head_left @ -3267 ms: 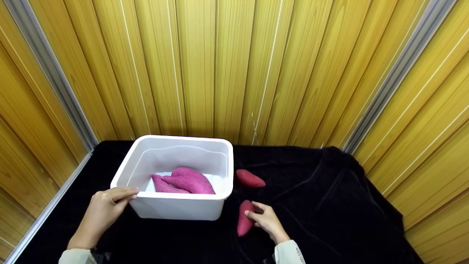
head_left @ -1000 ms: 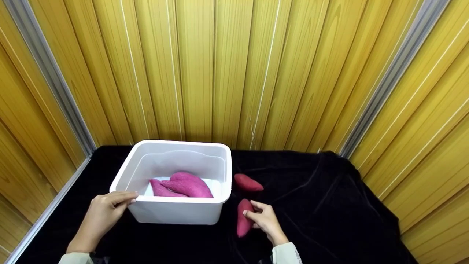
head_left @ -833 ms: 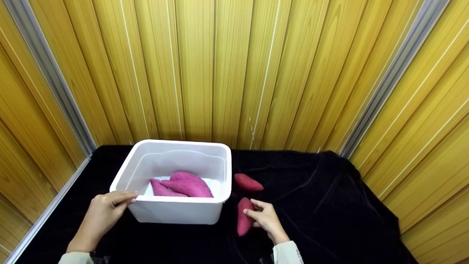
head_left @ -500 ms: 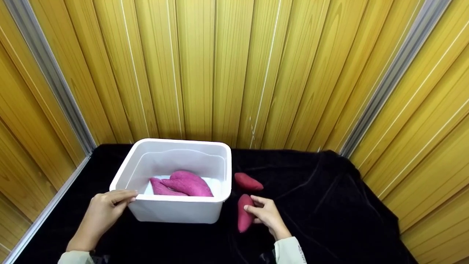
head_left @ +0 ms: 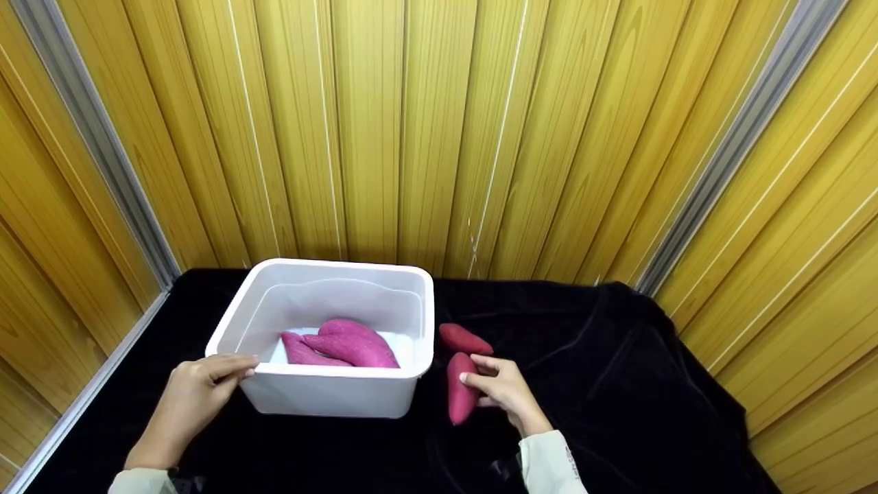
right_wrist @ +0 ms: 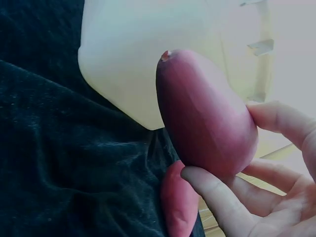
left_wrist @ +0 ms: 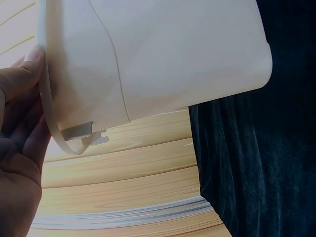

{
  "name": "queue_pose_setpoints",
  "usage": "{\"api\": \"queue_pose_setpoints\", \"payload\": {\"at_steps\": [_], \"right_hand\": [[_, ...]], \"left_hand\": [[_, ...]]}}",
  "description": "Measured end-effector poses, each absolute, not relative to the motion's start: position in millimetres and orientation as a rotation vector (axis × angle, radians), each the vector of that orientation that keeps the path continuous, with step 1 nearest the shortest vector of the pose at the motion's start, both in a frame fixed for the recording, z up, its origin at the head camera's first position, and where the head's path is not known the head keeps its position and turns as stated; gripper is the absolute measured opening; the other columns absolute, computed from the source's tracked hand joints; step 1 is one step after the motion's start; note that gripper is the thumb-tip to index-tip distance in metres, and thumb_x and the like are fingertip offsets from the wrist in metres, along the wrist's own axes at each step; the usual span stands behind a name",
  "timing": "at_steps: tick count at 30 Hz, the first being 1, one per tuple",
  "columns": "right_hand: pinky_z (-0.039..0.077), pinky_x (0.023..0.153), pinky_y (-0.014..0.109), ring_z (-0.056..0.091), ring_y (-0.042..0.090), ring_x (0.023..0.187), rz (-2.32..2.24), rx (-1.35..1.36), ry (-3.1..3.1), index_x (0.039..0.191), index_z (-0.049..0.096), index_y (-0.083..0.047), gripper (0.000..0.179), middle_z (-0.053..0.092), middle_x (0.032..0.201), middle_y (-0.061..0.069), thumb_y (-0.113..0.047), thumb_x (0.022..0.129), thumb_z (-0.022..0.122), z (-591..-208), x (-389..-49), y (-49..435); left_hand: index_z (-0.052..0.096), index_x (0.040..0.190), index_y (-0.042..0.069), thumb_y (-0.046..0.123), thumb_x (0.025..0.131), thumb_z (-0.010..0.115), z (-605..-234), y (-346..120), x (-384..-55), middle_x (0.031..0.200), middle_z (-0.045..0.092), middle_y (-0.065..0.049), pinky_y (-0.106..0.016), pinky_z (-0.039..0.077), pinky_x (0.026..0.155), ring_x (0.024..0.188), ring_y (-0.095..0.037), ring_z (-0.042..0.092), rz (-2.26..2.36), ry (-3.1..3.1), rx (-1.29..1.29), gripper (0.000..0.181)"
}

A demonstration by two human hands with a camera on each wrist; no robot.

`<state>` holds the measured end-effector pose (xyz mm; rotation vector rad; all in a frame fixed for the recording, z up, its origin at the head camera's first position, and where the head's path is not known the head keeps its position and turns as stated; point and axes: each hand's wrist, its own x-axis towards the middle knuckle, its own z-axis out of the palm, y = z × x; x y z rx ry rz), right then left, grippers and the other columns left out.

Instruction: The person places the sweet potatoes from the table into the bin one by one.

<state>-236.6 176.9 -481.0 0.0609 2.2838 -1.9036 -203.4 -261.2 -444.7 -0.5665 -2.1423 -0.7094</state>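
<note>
My left hand (head_left: 195, 398) grips the near left corner of the rim of a white plastic bin (head_left: 329, 398). In the left wrist view the thumb (left_wrist: 29, 69) is on one side of the rim and fingers are on the other. Between thumb and fingers of my right hand (head_left: 505, 391) is a reddish sweet potato (head_left: 462, 394), held beside the bin's right wall. The right wrist view shows that sweet potato (right_wrist: 207, 118) close up, its stem end pointing away from the palm. Another red sweet potato (head_left: 465, 338) lies just behind it on the cloth. Inside the bin rest two purple sweet potatoes (head_left: 357, 343).
Black velvet cloth (head_left: 617, 384) covers the table, with folds to the right. Wood-patterned panels (head_left: 439, 137) rise behind and on both sides, with grey metal strips (head_left: 741, 144) at the corners.
My right hand has lifted or moved the sweet potato away from me, so its far end now meets the other red one in the head view. The left hand keeps its hold on the rim.
</note>
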Motion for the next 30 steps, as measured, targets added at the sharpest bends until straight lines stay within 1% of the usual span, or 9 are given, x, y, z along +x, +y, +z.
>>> {"api": "queue_pose_setpoints", "payload": {"at_steps": [5, 11, 18, 27, 30], "right_hand": [[0.061, 0.07, 0.039, 0.065, 0.02, 0.095, -1.884, 0.062, 2.295, 0.135, 0.048, 0.007, 0.063, 0.054, 0.132, 0.029, -0.014, 0.081, 0.073, -473.9, -241.0, 177.6], [0.061, 0.07, 0.039, 0.066, 0.02, 0.093, -1.886, 0.041, 2.292, 0.135, 0.048, 0.007, 0.063, 0.055, 0.131, 0.029, -0.014, 0.081, 0.073, -465.6, -245.8, 178.8], [0.061, 0.071, 0.04, 0.065, 0.02, 0.093, -1.903, 0.023, 2.276, 0.135, 0.048, 0.007, 0.062, 0.054, 0.132, 0.029, -0.011, 0.082, 0.073, -455.0, -249.6, 180.0], [0.061, 0.07, 0.039, 0.066, 0.018, 0.09, -1.889, 0.005, 2.307, 0.134, 0.05, 0.006, 0.061, 0.058, 0.127, 0.025, -0.012, 0.081, 0.073, -437.8, -254.9, 180.8], [0.061, 0.07, 0.039, 0.066, 0.017, 0.089, -1.891, 0.007, 2.31, 0.134, 0.05, 0.006, 0.06, 0.059, 0.127, 0.024, -0.011, 0.081, 0.073, -432.3, -256.5, 181.5]], "left_hand": [[0.079, 0.079, 0.01, -0.013, 0.056, 0.084, -445.1, -261.1, -203.5, 0.077, 0.075, -0.002, 0.003, 0.042, 0.083, 0.088, 0.015, 0.06, -0.717, -2.139, -0.568, 0.033], [0.079, 0.079, 0.01, -0.013, 0.056, 0.084, -444.8, -260.9, -203.8, 0.077, 0.075, -0.002, 0.003, 0.042, 0.083, 0.086, 0.011, 0.063, -0.718, -2.136, -0.564, 0.033], [0.079, 0.079, 0.01, -0.013, 0.057, 0.084, -444.7, -261.0, -205.2, 0.078, 0.075, -0.001, 0.003, 0.042, 0.082, 0.088, 0.017, 0.058, -0.715, -2.153, -0.56, 0.032], [0.079, 0.079, 0.01, -0.013, 0.056, 0.084, -444.1, -261.0, -204.2, 0.077, 0.075, -0.002, 0.003, 0.042, 0.082, 0.088, 0.017, 0.059, -0.723, -2.151, -0.556, 0.033], [0.079, 0.079, 0.01, -0.014, 0.056, 0.083, -444.1, -260.9, -203.9, 0.077, 0.075, -0.003, 0.003, 0.042, 0.082, 0.089, 0.019, 0.057, -0.739, -2.134, -0.566, 0.034]]}}
